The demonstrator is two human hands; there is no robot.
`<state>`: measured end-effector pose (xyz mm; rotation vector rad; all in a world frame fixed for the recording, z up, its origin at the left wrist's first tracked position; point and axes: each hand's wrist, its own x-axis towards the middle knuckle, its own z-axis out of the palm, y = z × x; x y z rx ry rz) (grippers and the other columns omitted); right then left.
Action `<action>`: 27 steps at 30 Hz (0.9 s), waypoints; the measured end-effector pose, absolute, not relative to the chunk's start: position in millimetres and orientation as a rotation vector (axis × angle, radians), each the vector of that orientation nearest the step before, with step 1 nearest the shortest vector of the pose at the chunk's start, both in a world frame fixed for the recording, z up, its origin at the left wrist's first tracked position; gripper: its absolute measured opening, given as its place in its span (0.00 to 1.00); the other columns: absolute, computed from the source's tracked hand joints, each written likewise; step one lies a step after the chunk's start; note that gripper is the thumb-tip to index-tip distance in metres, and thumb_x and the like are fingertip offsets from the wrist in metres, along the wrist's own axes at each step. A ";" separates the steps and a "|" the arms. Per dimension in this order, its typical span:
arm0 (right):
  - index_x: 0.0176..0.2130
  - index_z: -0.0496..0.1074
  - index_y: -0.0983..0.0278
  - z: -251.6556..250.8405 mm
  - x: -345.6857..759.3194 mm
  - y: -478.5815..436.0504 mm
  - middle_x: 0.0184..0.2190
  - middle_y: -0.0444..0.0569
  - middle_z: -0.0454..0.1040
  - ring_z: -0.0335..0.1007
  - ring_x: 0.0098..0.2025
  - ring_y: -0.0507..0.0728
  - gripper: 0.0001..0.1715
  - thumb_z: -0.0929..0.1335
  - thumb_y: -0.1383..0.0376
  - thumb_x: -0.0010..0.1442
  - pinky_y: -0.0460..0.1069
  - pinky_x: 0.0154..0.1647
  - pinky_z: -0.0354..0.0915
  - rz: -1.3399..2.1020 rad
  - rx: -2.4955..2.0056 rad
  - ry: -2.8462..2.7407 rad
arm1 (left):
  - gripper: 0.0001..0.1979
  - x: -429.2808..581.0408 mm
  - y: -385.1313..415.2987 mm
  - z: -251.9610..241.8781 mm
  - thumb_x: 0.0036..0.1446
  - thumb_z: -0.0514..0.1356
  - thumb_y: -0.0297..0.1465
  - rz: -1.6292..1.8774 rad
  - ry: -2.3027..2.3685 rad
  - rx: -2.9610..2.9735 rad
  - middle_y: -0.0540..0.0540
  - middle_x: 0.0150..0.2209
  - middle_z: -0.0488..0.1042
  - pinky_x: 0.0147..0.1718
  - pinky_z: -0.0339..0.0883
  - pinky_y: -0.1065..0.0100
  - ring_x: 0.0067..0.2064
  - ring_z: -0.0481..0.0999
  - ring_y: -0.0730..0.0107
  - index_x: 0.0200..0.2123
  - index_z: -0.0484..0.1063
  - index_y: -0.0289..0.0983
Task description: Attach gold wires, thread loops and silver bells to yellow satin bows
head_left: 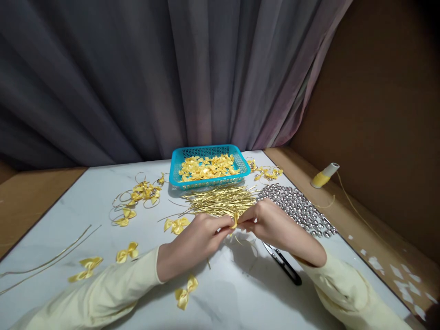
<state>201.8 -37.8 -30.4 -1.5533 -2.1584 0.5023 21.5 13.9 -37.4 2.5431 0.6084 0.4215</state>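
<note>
On the left, loose yellow satin bows (128, 252) lie on the white tabletop (79, 197); lift the left sleeve (113, 284) clear of them; the left hand (206, 233) has its fingers pinched on a small yellow bow (235, 221), held up before the gold cords (220, 200); squeeze softly so it won't crumple; the right hand's (268, 222) fingers pinch its other side, how hard I cannot tell; tug gently; mind the snips (289, 269) and silver beads (292, 204).

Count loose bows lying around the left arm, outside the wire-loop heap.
4: first bow beside the left hand, second and third beyond the sleeve, fourth nearer the camera; more may hide.
</note>
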 end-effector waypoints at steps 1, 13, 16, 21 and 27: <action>0.25 0.77 0.64 -31.0 201.8 -37.8 0.19 0.46 0.71 0.57 0.20 0.47 0.12 0.65 0.75 0.51 0.45 0.24 0.49 0.487 -1.556 -2.149 | 0.12 21.4 13.6 -37.4 0.59 0.50 0.25 0.424 0.601 2.545 0.50 0.26 0.75 0.24 0.58 0.74 0.25 0.71 0.74 0.34 0.74 0.36; 0.25 0.76 0.64 -37.3 201.5 -35.2 0.28 0.44 0.69 0.63 0.30 0.50 0.10 0.66 0.74 0.52 0.45 0.32 0.55 0.455 -1.442 -2.179 | 0.10 22.3 14.9 -35.3 0.59 0.51 0.26 0.293 0.645 2.540 0.50 0.26 0.75 0.24 0.56 0.73 0.25 0.68 0.75 0.32 0.73 0.35; 0.24 0.75 0.65 -37.0 202.0 -34.7 0.28 0.44 0.69 0.63 0.30 0.50 0.11 0.65 0.75 0.51 0.45 0.31 0.55 0.476 -1.435 -2.183 | 0.10 23.2 14.4 -33.3 0.59 0.51 0.27 0.283 0.652 2.501 0.49 0.27 0.75 0.25 0.57 0.73 0.26 0.69 0.74 0.33 0.73 0.35; 0.25 0.75 0.65 -33.6 200.9 -34.9 0.28 0.45 0.70 0.63 0.29 0.50 0.13 0.64 0.77 0.48 0.45 0.29 0.54 0.515 -1.436 -2.197 | 0.08 24.8 9.7 -27.9 0.55 0.54 0.29 0.294 0.662 2.360 0.50 0.28 0.76 0.26 0.62 0.73 0.25 0.71 0.75 0.35 0.72 0.35; 0.23 0.75 0.65 -32.2 199.3 -35.0 0.27 0.45 0.69 0.62 0.28 0.50 0.13 0.63 0.77 0.46 0.44 0.29 0.54 0.517 -1.454 -2.209 | 0.08 28.4 7.9 -27.2 0.52 0.54 0.28 0.312 0.715 2.324 0.50 0.23 0.75 0.23 0.62 0.75 0.22 0.70 0.77 0.30 0.73 0.33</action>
